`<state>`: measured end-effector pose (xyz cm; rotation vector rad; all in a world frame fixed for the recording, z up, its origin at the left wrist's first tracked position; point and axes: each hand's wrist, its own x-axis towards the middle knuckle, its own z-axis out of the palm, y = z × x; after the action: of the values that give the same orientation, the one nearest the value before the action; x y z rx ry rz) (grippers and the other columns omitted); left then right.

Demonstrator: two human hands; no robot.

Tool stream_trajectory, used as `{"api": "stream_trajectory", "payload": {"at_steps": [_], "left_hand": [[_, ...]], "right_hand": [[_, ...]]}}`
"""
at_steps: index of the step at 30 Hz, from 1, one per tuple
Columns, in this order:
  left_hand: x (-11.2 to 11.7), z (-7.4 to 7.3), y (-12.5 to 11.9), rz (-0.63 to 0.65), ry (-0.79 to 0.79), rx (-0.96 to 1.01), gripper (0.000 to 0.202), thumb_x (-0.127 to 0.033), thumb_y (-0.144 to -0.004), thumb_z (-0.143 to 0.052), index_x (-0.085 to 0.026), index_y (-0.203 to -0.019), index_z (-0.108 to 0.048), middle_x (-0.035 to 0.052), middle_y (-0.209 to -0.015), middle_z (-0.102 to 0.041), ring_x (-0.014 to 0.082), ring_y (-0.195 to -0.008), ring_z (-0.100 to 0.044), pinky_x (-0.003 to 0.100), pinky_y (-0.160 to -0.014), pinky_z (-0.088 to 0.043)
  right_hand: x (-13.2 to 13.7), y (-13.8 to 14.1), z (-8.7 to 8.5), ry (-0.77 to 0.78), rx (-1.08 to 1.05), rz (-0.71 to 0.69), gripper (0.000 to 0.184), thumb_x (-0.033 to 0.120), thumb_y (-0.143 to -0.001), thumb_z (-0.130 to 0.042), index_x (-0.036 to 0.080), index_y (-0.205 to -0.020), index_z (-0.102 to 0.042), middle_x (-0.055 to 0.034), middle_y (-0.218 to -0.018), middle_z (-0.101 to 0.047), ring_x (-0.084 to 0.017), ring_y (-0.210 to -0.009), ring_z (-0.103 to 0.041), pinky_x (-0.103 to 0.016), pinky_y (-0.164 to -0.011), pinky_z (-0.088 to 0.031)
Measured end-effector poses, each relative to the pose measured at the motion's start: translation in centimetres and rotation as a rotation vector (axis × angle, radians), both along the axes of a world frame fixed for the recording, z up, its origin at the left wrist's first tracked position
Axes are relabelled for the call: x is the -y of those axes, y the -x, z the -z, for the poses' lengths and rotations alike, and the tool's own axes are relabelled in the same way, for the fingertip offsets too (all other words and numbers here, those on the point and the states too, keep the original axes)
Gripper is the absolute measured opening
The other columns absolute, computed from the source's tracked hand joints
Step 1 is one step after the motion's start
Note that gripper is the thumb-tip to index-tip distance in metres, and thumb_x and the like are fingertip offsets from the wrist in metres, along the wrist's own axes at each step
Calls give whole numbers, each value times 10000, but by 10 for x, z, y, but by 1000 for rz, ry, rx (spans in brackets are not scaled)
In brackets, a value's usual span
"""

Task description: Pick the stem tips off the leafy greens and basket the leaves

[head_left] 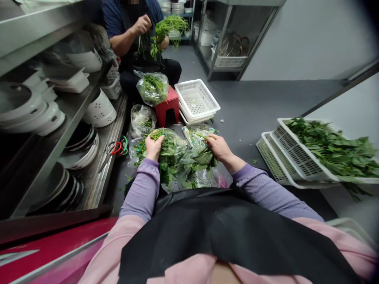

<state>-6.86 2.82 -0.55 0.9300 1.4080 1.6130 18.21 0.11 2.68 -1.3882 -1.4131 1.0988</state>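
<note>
My left hand (153,146) is closed round a bunch of leafy greens (170,152) that lie in clear plastic bags on the floor in front of my knees. My right hand (218,146) pinches a thin green stem (199,135) that sticks out to the left, above more leaves in the bags. Both sleeves are lilac, and a black apron covers my lap.
A white basket of picked greens (331,148) sits at the right on stacked trays. Empty white baskets (197,98) and a red stool (167,106) stand ahead. Another person (133,31) sorts greens beyond. Steel shelves with bowls (44,114) and scissors (114,150) line the left.
</note>
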Motion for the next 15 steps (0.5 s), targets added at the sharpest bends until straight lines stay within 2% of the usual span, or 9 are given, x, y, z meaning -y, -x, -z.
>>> {"api": "stream_trajectory", "payload": {"at_steps": [3,5,6,8,10,13,15], "left_hand": [[15,-8,-17,287,-7,-15,517,-277,-566,-735,-117,-1031,-575,4,-700,-610,91,-542,-528,252,-597,-450],[24,-15,-30,479,-43,-29,489,-312,-603,-727,-129,-1031,-580,13,-731,-619,91,-557,-538,253,-612,-455],[27,-18,-35,523,-64,-48,445,-329,-612,-724,-131,-989,-593,14,-725,-618,92,-562,-539,250,-608,-454],[31,-21,-42,500,-108,-99,345,-359,-624,-718,-136,-860,-602,11,-683,-605,94,-564,-535,240,-592,-450],[35,-23,-47,393,-174,-154,300,-380,-625,-715,-148,-750,-572,3,-647,-588,95,-563,-532,233,-578,-446],[42,-26,-48,251,-288,-237,278,-378,-642,-701,-163,-712,-539,-5,-648,-581,93,-572,-533,228,-585,-446],[41,-26,-45,123,-341,-263,260,-373,-666,-683,-166,-725,-536,-5,-661,-581,93,-589,-538,234,-612,-448]], "right_hand": [[-10,7,11,64,-108,-15,172,322,-690,-499,166,-619,-505,39,-547,-425,-82,-511,-337,-231,-519,-266],[-10,18,11,77,-118,-93,182,328,-691,-502,162,-618,-510,40,-551,-433,-81,-520,-348,-228,-531,-273],[-9,24,10,78,-101,-150,183,329,-691,-505,160,-621,-520,40,-553,-438,-80,-525,-352,-227,-538,-277],[-6,37,6,77,-59,-252,182,328,-690,-511,157,-630,-536,40,-557,-445,-80,-534,-355,-227,-546,-281],[-5,49,3,84,-81,-265,173,324,-680,-513,161,-625,-528,42,-550,-437,-81,-531,-348,-228,-538,-279],[-9,63,8,158,-223,-119,172,322,-668,-485,179,-579,-451,48,-511,-379,-83,-501,-318,-232,-512,-277],[-14,64,17,244,-242,-33,201,340,-673,-453,194,-550,-389,47,-478,-333,-88,-475,-297,-242,-497,-285]]}}
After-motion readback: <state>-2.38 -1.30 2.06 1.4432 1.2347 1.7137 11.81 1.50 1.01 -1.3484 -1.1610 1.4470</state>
